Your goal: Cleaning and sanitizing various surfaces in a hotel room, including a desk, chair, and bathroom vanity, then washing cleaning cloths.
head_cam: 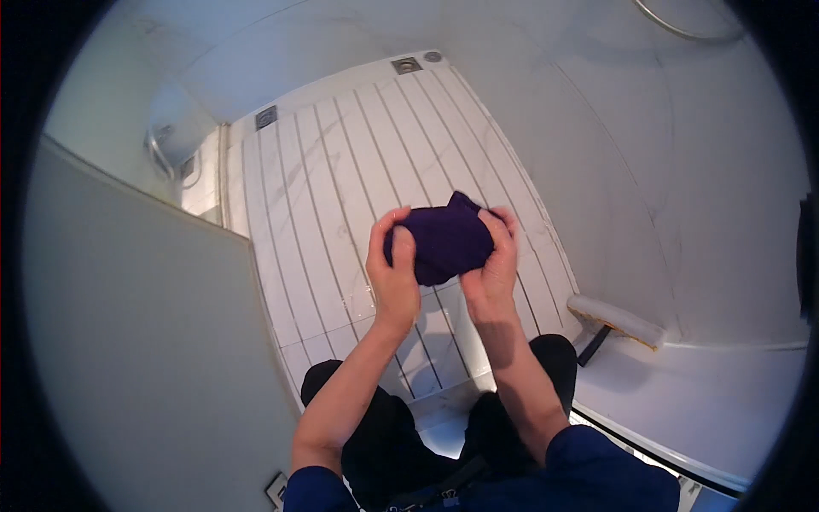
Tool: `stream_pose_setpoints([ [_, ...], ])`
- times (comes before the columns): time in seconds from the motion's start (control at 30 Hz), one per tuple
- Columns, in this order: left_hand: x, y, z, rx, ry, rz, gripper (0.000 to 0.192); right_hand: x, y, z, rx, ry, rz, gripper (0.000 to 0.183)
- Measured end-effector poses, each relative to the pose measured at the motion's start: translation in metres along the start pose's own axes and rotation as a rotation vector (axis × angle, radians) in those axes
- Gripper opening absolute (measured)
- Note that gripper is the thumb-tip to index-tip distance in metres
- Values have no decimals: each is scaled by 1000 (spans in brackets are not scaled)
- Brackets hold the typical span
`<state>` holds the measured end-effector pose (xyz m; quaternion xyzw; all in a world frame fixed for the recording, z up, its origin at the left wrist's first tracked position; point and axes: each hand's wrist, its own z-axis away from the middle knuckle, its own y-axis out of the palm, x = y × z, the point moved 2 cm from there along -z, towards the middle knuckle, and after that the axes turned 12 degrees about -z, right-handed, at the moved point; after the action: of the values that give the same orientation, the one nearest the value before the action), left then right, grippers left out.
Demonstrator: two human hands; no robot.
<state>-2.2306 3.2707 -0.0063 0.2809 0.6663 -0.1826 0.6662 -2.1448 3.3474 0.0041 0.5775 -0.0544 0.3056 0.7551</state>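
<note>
A dark purple cloth [443, 243], bunched into a thick wad, is held up in front of me over the tiled floor. My left hand [391, 256] grips its left end, with the thumb across the near face. Around the right end curl the fingers of my right hand [498, 256]. One folded corner of the cloth sticks up beside the right hand. The far side of the wad and some fingertips are hidden. Small shiny drops show near the left hand.
White grooved floor tiles [320, 192] stretch ahead, with square metal drains [266, 118] at the far edge. A frosted glass panel [141, 333] stands on the left, a marbled wall [614, 166] on the right. A squeegee-like tool with a black handle [595, 345] rests on a white ledge [691, 384].
</note>
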Motion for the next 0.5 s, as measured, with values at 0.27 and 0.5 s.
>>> stream_pose_setpoints([
  [0.27, 35, -64, -20, 607, -622, 652, 35, -46, 29, 57, 1667, -883, 887, 19],
  [0.5, 69, -82, 12, 1003, -451, -80, 36, -75, -50, 97, 2116, -710, 972, 8],
])
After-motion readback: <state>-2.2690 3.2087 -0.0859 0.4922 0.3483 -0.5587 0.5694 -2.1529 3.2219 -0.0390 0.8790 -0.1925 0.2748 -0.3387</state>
